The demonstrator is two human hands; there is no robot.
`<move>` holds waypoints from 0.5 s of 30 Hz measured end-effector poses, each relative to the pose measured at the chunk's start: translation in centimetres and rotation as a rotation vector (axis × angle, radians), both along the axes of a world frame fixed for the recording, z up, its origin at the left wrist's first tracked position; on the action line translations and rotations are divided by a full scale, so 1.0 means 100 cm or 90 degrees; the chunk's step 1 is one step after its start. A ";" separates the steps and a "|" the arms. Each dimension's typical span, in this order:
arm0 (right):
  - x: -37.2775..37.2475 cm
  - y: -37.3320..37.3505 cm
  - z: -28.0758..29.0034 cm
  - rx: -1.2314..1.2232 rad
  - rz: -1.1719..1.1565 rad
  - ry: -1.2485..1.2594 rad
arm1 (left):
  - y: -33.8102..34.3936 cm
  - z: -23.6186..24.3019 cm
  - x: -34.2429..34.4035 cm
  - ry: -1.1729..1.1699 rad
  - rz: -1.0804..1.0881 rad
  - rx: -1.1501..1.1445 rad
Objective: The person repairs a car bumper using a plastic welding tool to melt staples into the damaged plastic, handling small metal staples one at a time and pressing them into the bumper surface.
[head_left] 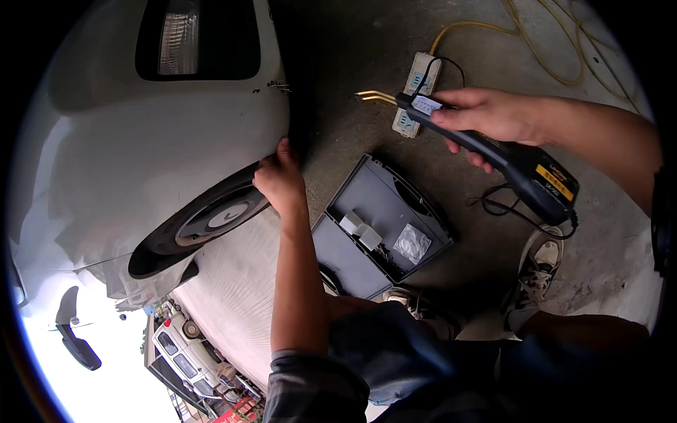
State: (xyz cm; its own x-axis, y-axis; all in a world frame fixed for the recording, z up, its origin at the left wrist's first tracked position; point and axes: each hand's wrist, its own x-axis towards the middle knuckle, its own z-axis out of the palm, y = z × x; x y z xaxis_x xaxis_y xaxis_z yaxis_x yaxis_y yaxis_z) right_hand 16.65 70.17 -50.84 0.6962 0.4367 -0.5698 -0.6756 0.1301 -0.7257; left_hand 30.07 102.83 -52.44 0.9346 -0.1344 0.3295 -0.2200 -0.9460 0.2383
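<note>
My right hand [490,116] is wrapped round a black hot stapler [518,166], a plastic welding gun with two bent brass prongs pointing left toward the car. A cord leaves the butt of its handle. My left hand [282,180] is closed on the edge of the white car bumper [211,134], beside the wheel arch, its thumb up against the panel and its fingertips hidden. Above that hand, thin metal wires [278,86] stick out of the bumper's edge near a small damaged spot. The prongs are apart from the bumper.
An open grey case [416,204] on the floor holds small white boxes [360,229] and a clear bag [412,244]. A power strip [405,125] with a yellow cable [479,25] lies beyond. My shoes [543,257] stand close to the case. The car wheel [218,218] is at left.
</note>
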 end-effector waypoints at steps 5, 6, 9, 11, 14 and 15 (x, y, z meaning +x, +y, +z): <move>0.028 0.045 -0.026 0.110 -0.013 0.099 | 0.005 -0.016 0.009 -0.128 -0.072 -0.042; 0.028 0.051 -0.030 0.146 -0.027 0.065 | 0.006 -0.016 0.010 -0.127 -0.072 -0.043; 0.035 0.071 -0.042 0.196 -0.052 0.074 | 0.008 -0.018 0.013 -0.118 -0.065 -0.021; 0.035 0.082 -0.050 0.278 -0.108 0.037 | 0.007 -0.018 0.012 -0.120 -0.062 -0.011; 0.028 0.094 -0.057 0.362 -0.167 -0.011 | 0.000 -0.020 0.007 -0.086 -0.060 -0.099; 0.026 0.097 -0.057 0.365 -0.177 0.001 | -0.003 -0.020 0.005 -0.048 -0.060 -0.208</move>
